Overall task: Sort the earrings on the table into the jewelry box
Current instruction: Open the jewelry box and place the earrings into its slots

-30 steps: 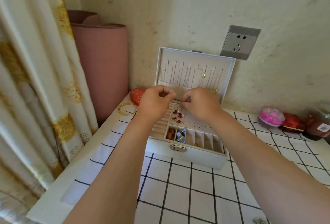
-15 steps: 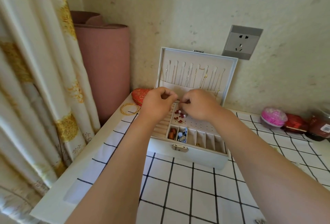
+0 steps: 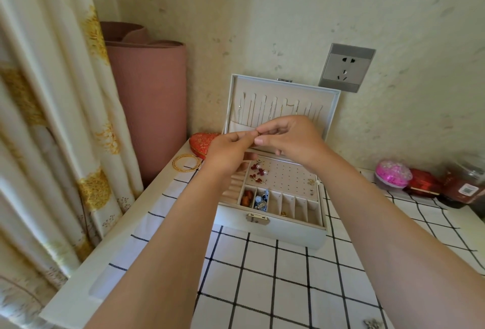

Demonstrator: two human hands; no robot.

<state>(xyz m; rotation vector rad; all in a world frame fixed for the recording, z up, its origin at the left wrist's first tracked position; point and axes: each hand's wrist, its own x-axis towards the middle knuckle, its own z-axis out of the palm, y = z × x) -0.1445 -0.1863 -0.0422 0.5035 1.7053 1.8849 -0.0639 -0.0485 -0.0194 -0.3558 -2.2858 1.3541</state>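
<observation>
- The counter (image 3: 275, 276), under a checked cloth, is carrying the jewelry box (image 3: 288, 229) at the back, by the wall. A silvery piece (image 3: 372, 323) is lying at the near edge. It may be an earring waiting to be sorted, but it is too blurred to tell.
- The jewelry box is standing open with its lid upright. Most of the holed pad and several front compartments are looking bare, so I judge the sorting is partly done.
- The left hand (image 3: 225, 153) and right hand (image 3: 294, 139) are hovering above the box in front of the lid. Their fingertips are meeting, each pinching with thumb and forefinger.
- Red earrings (image 3: 258, 172) are sitting on the pad's left part, and gold studs (image 3: 311, 182) near its right edge.
- A small earring (image 3: 258, 133), too tiny to make out clearly, is being pinched between both hands in the air, not yet seated in the box.
</observation>
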